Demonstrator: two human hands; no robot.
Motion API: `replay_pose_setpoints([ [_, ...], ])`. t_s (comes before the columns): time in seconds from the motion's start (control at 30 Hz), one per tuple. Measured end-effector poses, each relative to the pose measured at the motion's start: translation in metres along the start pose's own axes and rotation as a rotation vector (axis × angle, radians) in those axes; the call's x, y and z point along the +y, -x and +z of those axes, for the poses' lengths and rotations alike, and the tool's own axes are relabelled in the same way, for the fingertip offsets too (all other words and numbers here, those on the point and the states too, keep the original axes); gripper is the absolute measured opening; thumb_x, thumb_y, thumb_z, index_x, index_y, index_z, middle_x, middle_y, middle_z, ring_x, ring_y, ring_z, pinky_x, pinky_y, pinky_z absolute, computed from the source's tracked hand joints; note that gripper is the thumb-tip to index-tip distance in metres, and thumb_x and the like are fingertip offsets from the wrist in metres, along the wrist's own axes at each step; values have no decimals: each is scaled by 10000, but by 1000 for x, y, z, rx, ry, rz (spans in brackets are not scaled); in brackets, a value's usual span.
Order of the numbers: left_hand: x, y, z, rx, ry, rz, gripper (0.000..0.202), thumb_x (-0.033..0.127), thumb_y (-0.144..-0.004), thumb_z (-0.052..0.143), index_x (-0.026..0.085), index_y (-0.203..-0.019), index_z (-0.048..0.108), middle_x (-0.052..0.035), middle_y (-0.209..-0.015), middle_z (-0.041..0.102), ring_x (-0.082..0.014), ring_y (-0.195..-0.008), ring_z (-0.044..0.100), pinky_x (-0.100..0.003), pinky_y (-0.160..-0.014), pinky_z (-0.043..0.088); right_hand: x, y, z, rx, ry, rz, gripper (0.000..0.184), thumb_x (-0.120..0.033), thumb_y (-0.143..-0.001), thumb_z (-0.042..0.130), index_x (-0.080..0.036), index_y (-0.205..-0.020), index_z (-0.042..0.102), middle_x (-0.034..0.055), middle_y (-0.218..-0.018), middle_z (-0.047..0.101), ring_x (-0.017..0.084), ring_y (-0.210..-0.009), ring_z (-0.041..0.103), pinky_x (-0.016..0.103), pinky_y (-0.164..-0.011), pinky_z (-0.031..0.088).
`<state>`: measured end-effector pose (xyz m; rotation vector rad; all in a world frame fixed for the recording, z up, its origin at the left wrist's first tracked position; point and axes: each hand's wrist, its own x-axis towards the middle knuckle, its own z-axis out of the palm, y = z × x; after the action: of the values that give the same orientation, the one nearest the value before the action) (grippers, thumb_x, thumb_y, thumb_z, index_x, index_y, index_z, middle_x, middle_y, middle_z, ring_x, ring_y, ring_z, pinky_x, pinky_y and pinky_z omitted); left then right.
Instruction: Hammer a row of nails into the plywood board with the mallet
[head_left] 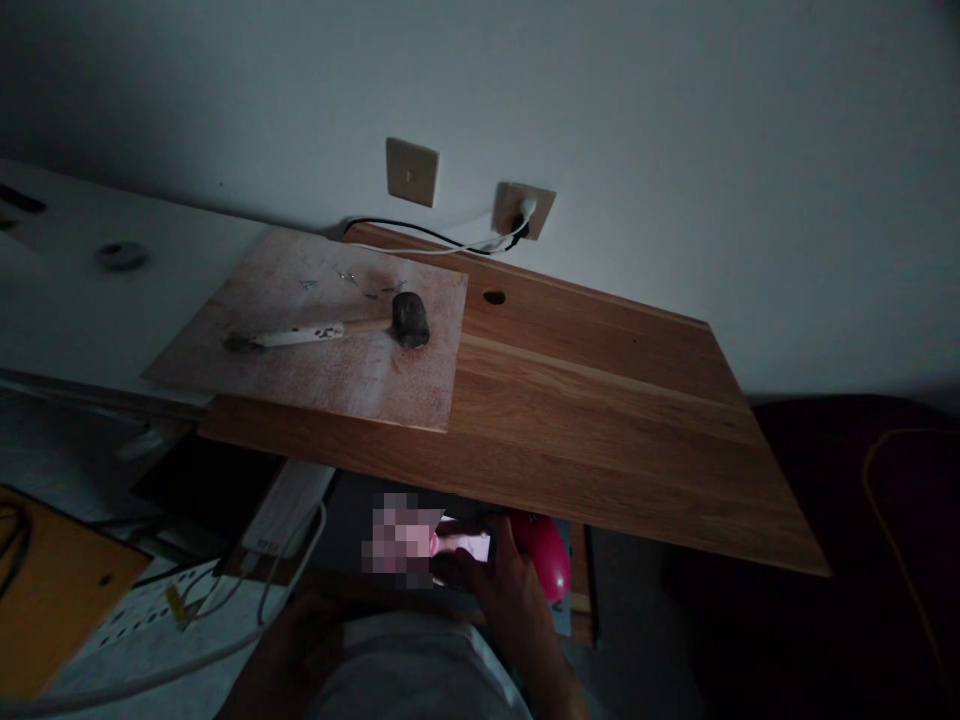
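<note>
A lit phone (472,546) shows a bright screen, part of it blurred by pixel blocks, just below the front edge of the desk. My right hand (501,578) is closed on the phone's right end, thumb and fingers about its edge. Beside that hand, on the pull-out tray (581,590) under the desktop, sits a bright pink mouse (550,557). My left hand (319,620) rests low near my waist in deep shadow, and its fingers do not show clearly.
On the wooden desktop (600,430) lies a thin board (360,385) bearing a mallet (410,322) and several small nails or screws (347,278). Cables run to a wall socket (525,208). A white power strip (285,505) and a yellow panel (75,590) are lower left.
</note>
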<state>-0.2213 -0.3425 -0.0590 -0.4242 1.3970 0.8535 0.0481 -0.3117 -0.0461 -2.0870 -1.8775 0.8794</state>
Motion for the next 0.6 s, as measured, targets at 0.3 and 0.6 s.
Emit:
replay_pose_setpoints([
  [0.3, 3, 5, 9, -1, 26, -20, 226, 95, -639, 698, 188, -659, 492, 79, -522, 392, -44, -369, 289, -176, -390, 209, -4, 7, -13, 52, -144, 57, 626, -664, -1045, 473, -187, -1442, 563, 32, -709, 699, 262, -631, 699, 318, -600, 503],
  [0.6, 0, 2, 4, -23, 66, 20, 229, 80, -628, 719, 184, -690, 525, 47, -589, 522, -32, -379, 294, -173, -386, 212, -10, 16, -41, 140, -330, 106, 623, -651, -1024, 514, -147, -1364, 648, -66, -537, 475, 171, -472, 500, 272, -483, 347],
])
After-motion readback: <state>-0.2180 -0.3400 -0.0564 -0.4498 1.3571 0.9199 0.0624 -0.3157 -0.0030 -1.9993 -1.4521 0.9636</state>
